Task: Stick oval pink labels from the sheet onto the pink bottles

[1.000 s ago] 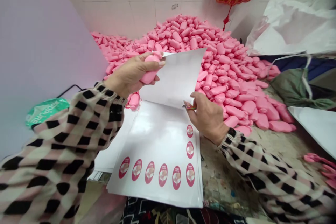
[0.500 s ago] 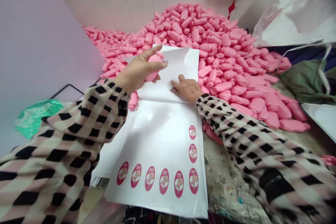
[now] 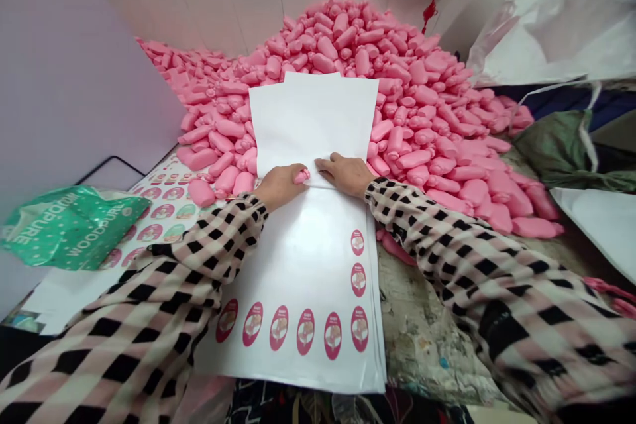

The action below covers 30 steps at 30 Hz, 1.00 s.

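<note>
My left hand [image 3: 281,187] is closed around a small pink bottle [image 3: 302,176]; only its neck end shows past the fingers. It rests low over the fold of a white sticker sheet [image 3: 298,245]. My right hand [image 3: 348,174] lies on the same sheet near the fold, fingers extended onto the paper and a little bent. The sheet's far part [image 3: 313,112] is folded back and leans toward the bottles. Oval pink labels [image 3: 305,331] remain along the near edge and up the right side. More sheets lie underneath.
A large heap of pink bottles [image 3: 397,93] rises against the tiled wall. To the left are a green printed bag [image 3: 79,225] and other label sheets [image 3: 161,212]. At right are a dark green cloth bag [image 3: 556,146], white sheets [image 3: 596,218] and a white plastic bag [image 3: 561,26].
My left hand has come down and nearer with the bottle, from above the folded sheet to its fold. My right hand stays near the fold. The view has shifted, showing more of the left side.
</note>
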Motion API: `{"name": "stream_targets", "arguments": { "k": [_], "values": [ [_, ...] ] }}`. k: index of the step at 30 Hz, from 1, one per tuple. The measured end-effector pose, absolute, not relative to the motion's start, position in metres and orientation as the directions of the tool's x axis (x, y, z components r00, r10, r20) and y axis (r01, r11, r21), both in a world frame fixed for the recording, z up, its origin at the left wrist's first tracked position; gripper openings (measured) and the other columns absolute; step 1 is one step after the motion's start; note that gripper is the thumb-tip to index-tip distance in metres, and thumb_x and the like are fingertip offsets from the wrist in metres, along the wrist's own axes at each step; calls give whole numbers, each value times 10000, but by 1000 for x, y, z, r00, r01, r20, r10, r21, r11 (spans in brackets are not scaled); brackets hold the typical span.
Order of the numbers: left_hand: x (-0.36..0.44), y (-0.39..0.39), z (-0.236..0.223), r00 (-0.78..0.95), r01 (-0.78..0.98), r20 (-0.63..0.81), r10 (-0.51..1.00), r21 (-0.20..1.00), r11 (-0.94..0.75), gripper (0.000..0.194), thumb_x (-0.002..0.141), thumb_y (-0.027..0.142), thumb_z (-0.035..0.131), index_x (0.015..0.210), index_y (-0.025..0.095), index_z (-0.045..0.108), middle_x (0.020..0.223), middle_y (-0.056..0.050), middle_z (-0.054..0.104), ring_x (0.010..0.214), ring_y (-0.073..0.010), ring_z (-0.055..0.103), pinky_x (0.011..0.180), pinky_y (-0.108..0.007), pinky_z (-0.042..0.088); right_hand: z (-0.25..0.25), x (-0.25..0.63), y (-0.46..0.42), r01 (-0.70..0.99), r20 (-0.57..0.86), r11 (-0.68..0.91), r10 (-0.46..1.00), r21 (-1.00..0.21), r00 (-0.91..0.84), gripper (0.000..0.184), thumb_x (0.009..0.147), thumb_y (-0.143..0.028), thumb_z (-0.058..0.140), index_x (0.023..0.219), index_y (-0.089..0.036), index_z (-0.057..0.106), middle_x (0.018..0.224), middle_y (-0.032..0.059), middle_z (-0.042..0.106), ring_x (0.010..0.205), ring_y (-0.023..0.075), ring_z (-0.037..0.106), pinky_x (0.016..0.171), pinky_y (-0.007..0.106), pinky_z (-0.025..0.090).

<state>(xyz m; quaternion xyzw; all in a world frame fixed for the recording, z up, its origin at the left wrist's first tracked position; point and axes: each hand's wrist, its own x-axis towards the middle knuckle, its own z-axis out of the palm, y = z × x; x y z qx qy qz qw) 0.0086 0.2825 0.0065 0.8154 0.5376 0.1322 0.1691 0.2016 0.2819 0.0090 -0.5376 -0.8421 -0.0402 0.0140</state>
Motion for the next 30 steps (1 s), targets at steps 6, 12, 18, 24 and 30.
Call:
{"name": "stream_targets", "arguments": {
  "k": [6,12,18,24,30],
  "values": [
    [-5,264,16,363,771,100,927,526,-359,431,771,354,572,1187,242,565,1135,-44,647,1045,-214,581,875,-308,441,49,239,234,950,212,305,935,-66,-286,309,923,-358,393,1129,-251,597,1058,51,642,942,214,585,637,281,354],
    [-8,216,28,291,473,-49,956,875,-99,411,712,403,686,1083,246,604,857,-14,639,607,-112,564,549,-233,465,33,273,122,989,-110,146,983,-37,-149,301,894,-420,429,880,-221,655,857,49,671,750,191,591,537,266,283],
    [-4,147,40,428,-163,-467,774,802,574,350,811,457,597,1030,189,547,907,-118,664,527,-64,520,486,-178,440,8,264,72,999,-42,-3,999,-44,1,366,931,-448,340,1008,-209,606,1041,76,636,887,207,603,583,266,330],
    [-2,102,31,446,-255,-527,723,700,667,333,777,369,659,1033,178,565,872,-74,646,601,-89,566,551,-209,480,16,257,64,974,5,-212,977,79,212,411,918,-446,352,1106,-150,566,1020,147,604,822,261,618,611,315,369],
    [22,108,25,376,414,-215,901,909,45,231,748,331,638,924,212,550,750,18,604,638,-115,573,612,-254,469,12,240,84,988,76,-81,993,-134,91,435,969,-396,221,977,-210,614,971,85,607,886,207,586,677,297,370]
  ]
}}
